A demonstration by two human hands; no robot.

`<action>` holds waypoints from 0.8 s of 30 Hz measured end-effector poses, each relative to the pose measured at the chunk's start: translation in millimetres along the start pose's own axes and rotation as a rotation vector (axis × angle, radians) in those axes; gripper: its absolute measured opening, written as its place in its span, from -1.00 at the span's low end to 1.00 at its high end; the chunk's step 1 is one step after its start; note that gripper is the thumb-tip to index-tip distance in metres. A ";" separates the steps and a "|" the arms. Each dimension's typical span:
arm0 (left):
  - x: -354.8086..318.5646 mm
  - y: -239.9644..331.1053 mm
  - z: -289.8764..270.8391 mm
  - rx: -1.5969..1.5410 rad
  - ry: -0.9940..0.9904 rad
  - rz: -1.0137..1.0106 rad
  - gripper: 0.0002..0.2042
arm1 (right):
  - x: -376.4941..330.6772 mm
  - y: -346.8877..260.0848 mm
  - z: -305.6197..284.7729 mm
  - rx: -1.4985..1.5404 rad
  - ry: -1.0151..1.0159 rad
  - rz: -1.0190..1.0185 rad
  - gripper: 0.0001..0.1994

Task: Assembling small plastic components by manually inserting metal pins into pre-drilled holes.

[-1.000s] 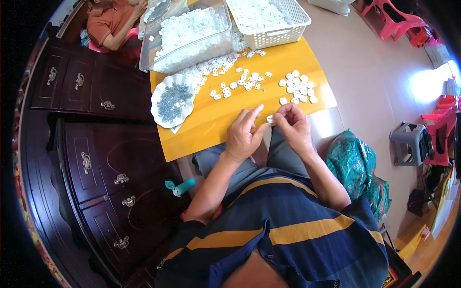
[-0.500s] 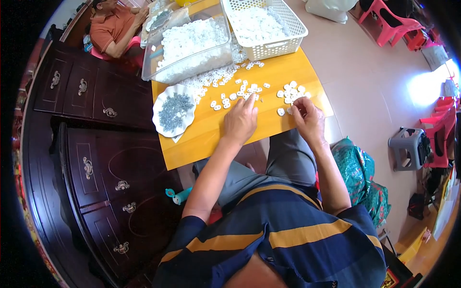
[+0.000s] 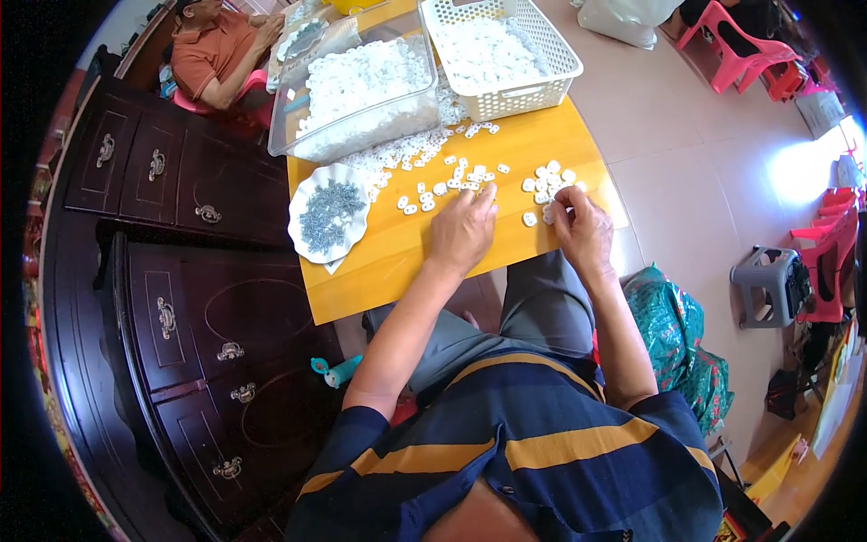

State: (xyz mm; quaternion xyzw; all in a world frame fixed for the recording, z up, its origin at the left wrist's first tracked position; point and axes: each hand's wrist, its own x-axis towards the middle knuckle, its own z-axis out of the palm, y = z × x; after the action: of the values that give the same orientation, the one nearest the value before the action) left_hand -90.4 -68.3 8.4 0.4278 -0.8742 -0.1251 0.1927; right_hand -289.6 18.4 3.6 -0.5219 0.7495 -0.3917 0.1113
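Observation:
My left hand (image 3: pixel 462 232) reaches over the wooden table, its fingers bent and drawn together at a loose scatter of small white two-holed pieces (image 3: pixel 427 196). Whatever its fingertips pinch is hidden. On the right, my right hand (image 3: pixel 585 233) has thumb and fingers closed beside a small pile of rounded white pieces (image 3: pixel 546 181); I cannot make out what is between them. A single white piece (image 3: pixel 529 219) lies left of that hand. At the table's left edge, a scalloped white dish (image 3: pixel 301 226) holds many small grey metallic parts (image 3: pixel 332 215).
A clear plastic bin (image 3: pixel 361 140) and a cream perforated basket (image 3: pixel 528 98), both heaped with white pieces, stand on the far part of the yellow table (image 3: pixel 379 280). Dark drawers (image 3: pixel 194 298) flank the left. Another person (image 3: pixel 217 50) sits beyond. Green bags (image 3: pixel 668 316) stand at right.
My left hand has shifted slightly right, and its index finger, stretched forward before, is now bent in. My right hand stays beside the pile, fingers still closed.

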 end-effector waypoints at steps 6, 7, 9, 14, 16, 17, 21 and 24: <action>-8.9 -3.1 1.4 0.012 0.066 0.048 -0.66 | 5.8 0.3 1.1 -0.041 0.030 -0.042 -0.89; -12.3 -4.6 1.7 0.019 0.059 0.043 -0.67 | 7.8 -0.8 1.2 -0.041 0.031 -0.044 -0.89; -19.8 -7.8 1.6 0.026 0.056 0.038 -0.67 | 13.6 -5.1 0.2 -0.061 0.046 -0.072 -0.90; -37.5 -6.9 -8.1 0.011 0.075 0.067 -0.68 | 43.7 -19.3 7.3 -0.100 0.089 -0.213 -0.91; -45.6 -6.3 -10.0 0.019 0.072 0.063 -0.68 | 58.8 -20.5 18.2 -0.141 -0.013 -0.226 -0.89; -47.6 -7.0 -10.3 0.028 0.064 0.058 -0.69 | 65.8 -21.9 24.1 -0.147 -0.037 -0.228 -0.87; -51.3 -8.9 -6.6 0.048 0.113 0.067 -0.68 | 84.9 -28.1 42.5 -0.214 -0.148 -0.244 -0.86; -51.7 -10.0 -3.9 0.035 0.126 0.054 -0.65 | 92.8 -28.4 54.8 -0.307 -0.247 -0.253 -0.84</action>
State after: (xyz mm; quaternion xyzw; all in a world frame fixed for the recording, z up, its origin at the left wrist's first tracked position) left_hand -52.8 -33.3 -3.8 0.4143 -0.8737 -0.0771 0.2431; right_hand -278.2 -92.4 9.4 -0.6664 0.7097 -0.2170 0.0716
